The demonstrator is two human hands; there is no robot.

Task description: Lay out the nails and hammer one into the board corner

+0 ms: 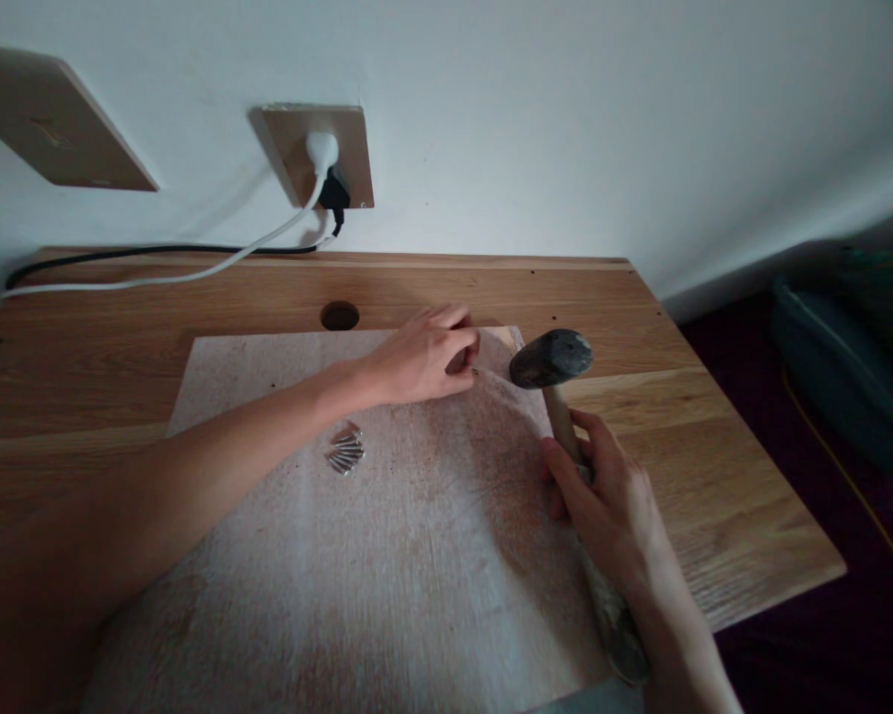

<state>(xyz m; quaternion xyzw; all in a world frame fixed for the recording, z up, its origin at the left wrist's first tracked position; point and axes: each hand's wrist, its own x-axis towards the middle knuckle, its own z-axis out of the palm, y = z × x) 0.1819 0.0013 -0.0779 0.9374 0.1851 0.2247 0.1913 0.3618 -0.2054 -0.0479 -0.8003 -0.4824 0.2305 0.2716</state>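
Note:
My left hand (424, 357) rests at the far side of a pale, worn wooden board (417, 555). Its thumb and index finger pinch a small nail (475, 372) against the board, mostly hidden by the fingertips. To the right, my right hand (610, 486) is wrapped round the wooden handle of a hammer (551, 359). The hammer's thick dark head is raised beside the board's far right corner, apart from the nail. Several silvery nails (346, 451) lie in a small pile on the board, nearer to me than my left forearm.
Beneath the board is a wooden desk (714, 476) with a round cable hole (340, 316). A wall socket (357, 159) holds a white and a black plug, and their cables (156, 283) run left along the desk's back edge. Dark fabric (848, 367) lies beyond the right edge.

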